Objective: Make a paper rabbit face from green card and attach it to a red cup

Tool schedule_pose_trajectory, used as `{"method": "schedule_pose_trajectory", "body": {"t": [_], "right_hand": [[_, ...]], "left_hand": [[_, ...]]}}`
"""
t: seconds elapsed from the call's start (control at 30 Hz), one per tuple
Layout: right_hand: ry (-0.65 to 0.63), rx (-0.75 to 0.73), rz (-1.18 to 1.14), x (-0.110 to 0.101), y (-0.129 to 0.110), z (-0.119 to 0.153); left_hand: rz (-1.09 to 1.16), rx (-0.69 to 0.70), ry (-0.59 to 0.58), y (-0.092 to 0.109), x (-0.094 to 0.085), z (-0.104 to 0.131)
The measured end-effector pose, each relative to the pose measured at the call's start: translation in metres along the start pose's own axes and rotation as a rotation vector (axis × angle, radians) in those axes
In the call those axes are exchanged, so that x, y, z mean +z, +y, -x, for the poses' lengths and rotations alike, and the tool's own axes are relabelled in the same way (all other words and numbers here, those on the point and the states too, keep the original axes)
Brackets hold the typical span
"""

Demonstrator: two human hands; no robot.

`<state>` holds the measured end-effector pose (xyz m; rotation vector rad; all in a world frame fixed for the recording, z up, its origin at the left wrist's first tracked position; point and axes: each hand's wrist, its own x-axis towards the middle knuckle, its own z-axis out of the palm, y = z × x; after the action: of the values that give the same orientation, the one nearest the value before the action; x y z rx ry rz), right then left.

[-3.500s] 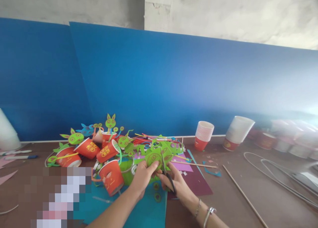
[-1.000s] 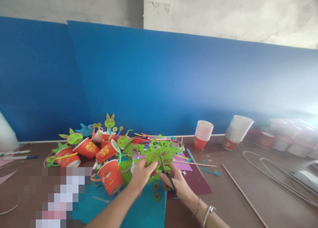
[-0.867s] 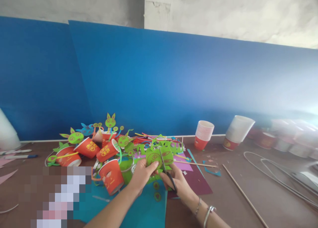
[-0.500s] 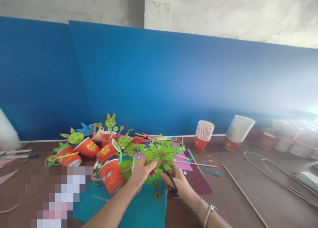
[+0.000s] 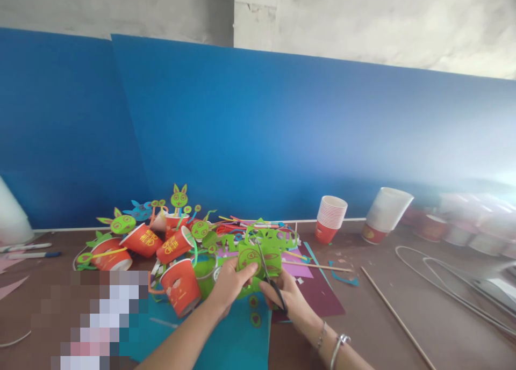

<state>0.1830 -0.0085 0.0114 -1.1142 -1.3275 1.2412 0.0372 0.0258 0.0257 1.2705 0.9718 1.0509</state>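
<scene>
Between the thumb and fingers of my left hand (image 5: 233, 283) is a piece of green paper (image 5: 246, 258) with a face and ears drawn on it. My right hand (image 5: 291, 296) is wrapped around the black handles of a pair of scissors (image 5: 277, 295). Their blades lie across the paper, between the round face and the ears. Two small green paper circles (image 5: 255, 319) with heart drawings lie on a blue-green sheet (image 5: 226, 343) below my hands. Left of my left hand, an orange paper cup (image 5: 181, 287) leans over.
Decorated cups (image 5: 145, 239) with green animal faces crowd the left. Green scraps (image 5: 268, 233) and bright straws lie behind my hands. Farther right stand a cup stack (image 5: 331, 219) and a taller stack (image 5: 387, 214). A wooden stick (image 5: 397, 316) and a looped cable (image 5: 455, 287) lie at right.
The green paper has shifted and tilted slightly in my left hand. The scissors have moved only a little with my right hand. Everything else stays in place.
</scene>
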Motion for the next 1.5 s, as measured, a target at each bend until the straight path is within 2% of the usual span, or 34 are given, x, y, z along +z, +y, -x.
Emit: {"method": "schedule_pose_trajectory", "body": {"t": [0.63,0.97,1.2,1.5], "right_hand": [[-0.002,0.001,0.017,-0.001,0.003,-0.002],[-0.021,0.021,0.022,0.0,0.0,-0.003],[-0.038,-0.009,-0.03,0.003,-0.01,0.003],[-0.031,-0.024,-0.049,0.005,-0.01,0.002]], "left_hand": [[-0.049,-0.016,-0.003,-0.002,-0.006,-0.005],[0.016,-0.038,0.155,-0.006,0.002,-0.001],[0.025,-0.026,0.093,0.003,0.004,0.004],[0.01,-0.031,0.102,-0.005,0.003,0.002]]}}
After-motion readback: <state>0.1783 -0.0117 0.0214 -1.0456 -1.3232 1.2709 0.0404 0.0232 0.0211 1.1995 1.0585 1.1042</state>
